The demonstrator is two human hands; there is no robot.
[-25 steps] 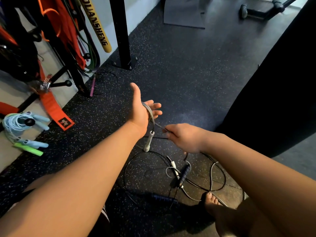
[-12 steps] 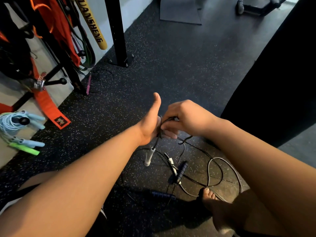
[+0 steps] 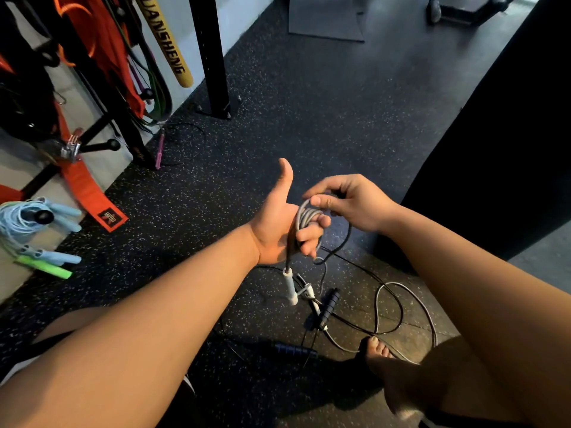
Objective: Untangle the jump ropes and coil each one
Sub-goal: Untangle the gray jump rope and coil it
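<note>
A grey jump rope (image 3: 304,216) is wound in several loops around my left hand (image 3: 279,225), whose thumb points up and fingers curl over the coil. Its white handle (image 3: 289,287) hangs below that hand. My right hand (image 3: 350,200) pinches the same rope just above the coil, right beside my left fingers. The rope's loose end trails down to the floor (image 3: 398,291). A black rope with dark blue handles (image 3: 329,305) (image 3: 293,350) lies tangled on the mat under my hands.
Coiled light-blue ropes (image 3: 27,220) and a green handle (image 3: 46,267) lie at the left. A rack with orange straps (image 3: 89,186) and a black post (image 3: 213,57) stand behind. My bare foot (image 3: 378,355) rests by the ropes. A dark panel (image 3: 509,134) rises on the right.
My right hand rose from low and right up to my left hand and laid more grey rope around it. The coil on my left hand has grown.
</note>
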